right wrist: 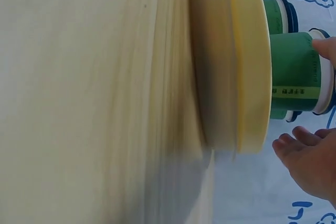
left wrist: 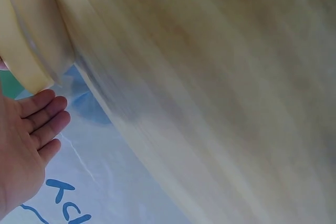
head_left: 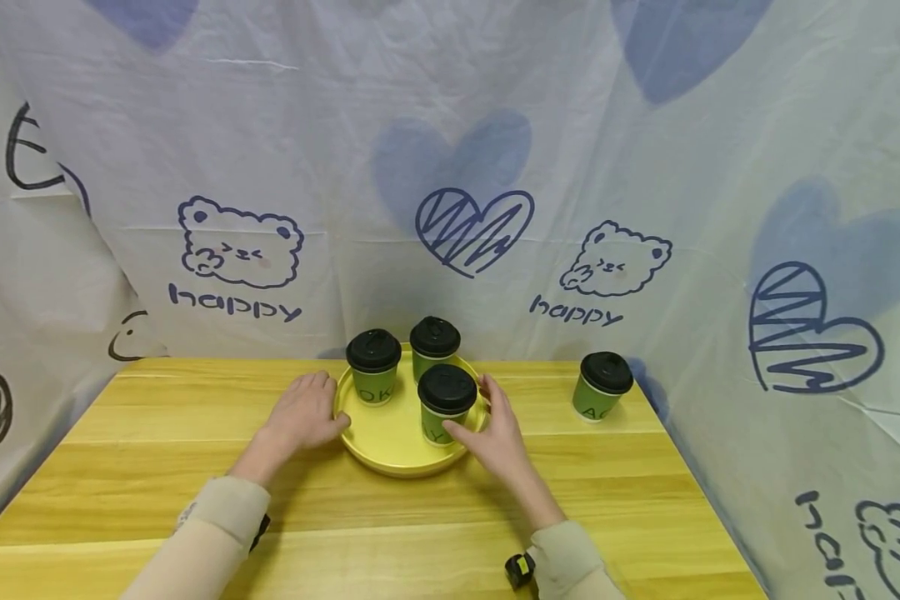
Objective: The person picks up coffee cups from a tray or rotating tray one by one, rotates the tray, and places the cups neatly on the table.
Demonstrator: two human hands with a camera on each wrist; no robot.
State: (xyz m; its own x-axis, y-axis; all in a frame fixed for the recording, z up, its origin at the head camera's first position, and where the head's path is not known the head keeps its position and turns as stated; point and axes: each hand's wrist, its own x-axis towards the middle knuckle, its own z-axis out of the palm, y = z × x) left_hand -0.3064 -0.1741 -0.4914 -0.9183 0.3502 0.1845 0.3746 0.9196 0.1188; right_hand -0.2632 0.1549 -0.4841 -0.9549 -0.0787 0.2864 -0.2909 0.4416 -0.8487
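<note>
Right hand (head_left: 497, 435) wide around near cup (head_left: 444, 402)
Likely light, crushable; best gripped mid-wall. Left hand (head_left: 305, 414), fingers extended, at tray's (head_left: 390, 437) left.

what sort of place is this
Probably an improvised tabletop workspace, the wider room hidden: a white sheet printed with blue hearts and bears hangs behind a yellow wood-grain table, where a round yellow tray holds green, black-lidded cups.

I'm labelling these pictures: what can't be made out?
Contents of the front green paper cup: covered by its round black plastic lid, head view.
Base of the rear green paper cup: behind the front cup, head view.
Front cup's faint rim-side print: too small, right wrist view.
Right hand: partly cut off by edge, same view.
</note>
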